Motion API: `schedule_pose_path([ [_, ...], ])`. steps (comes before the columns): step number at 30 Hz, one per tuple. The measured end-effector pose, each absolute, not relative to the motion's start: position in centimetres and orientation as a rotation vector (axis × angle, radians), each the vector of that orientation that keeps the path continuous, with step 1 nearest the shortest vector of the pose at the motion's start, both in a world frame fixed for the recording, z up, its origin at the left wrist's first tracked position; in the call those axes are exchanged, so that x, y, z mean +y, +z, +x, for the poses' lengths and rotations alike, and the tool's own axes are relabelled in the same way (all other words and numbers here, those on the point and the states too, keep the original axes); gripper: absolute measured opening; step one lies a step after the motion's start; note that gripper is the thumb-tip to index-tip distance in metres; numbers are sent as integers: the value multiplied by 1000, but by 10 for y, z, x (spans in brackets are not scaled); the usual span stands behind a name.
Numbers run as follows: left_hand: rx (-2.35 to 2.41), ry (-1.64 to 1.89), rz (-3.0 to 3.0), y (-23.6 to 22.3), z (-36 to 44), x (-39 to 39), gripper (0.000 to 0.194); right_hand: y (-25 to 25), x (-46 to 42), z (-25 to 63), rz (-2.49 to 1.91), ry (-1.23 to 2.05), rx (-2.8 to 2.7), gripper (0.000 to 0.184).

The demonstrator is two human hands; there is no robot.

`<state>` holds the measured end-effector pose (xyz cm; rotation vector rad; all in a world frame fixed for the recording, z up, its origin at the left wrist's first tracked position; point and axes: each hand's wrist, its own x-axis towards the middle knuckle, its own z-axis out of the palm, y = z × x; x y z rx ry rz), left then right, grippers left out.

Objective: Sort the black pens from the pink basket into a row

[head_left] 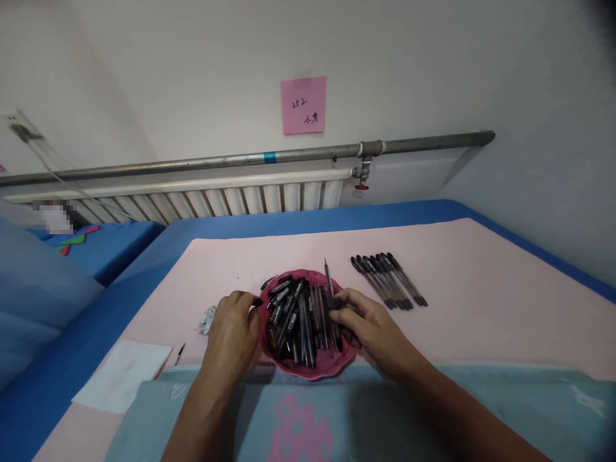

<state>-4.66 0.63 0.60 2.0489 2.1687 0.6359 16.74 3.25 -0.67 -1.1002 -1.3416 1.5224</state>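
A pink-red basket (347,363) holds many clear-barrelled gel pens (289,314) with black caps and loose black caps. At its right side my right hand (363,317) is closed around an uncapped pen (328,277), which stands nearly upright with its tip pointing up. My left hand (235,324) is by the basket's left rim, fingers pinched on a small black piece that looks like a pen cap (258,301). To the right, several capped pens (389,280) lie side by side in a slanted row on the pink cloth.
A crumpled wrapper (206,321) lies behind my left hand. White paper (126,373) and a short dark pen or refill (179,353) are at the left. A teal cloth (481,410) covers the near edge. A radiator (250,196) and pipe run along the wall.
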Motion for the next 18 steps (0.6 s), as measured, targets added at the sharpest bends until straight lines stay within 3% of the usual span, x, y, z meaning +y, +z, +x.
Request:
schedule_pose_path([
  [18,2191,750,2019,-22,-41,29,26,-4,34,169,-1117,1463,-1377,7],
])
